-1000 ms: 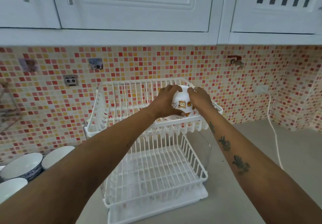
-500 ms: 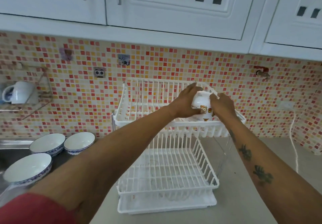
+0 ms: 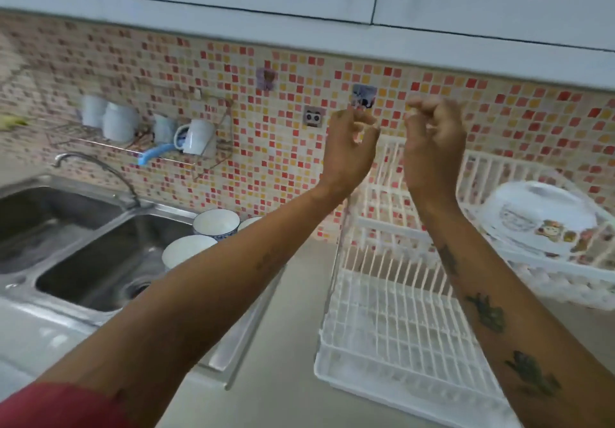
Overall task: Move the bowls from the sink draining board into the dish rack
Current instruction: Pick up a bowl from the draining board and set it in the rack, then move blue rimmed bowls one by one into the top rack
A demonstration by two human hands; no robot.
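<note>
Resting upturned in white wire dish rack (image 3: 396, 321), glossy round bowl (image 3: 545, 218), left hand (image 3: 349, 151), right hand (image 3: 432, 148) seemingly loose, empty

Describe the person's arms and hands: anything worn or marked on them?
Both hands, left hand and right hand, are bare, with no gloves or rings that I can see. The right forearm carries several dark tattoos. A red sleeve shows at the upper left arm.

A pale countertop (image 3: 293, 354) carries the white two-tier dish rack (image 3: 399, 321) beside the steel sink (image 3: 76, 261).
</note>
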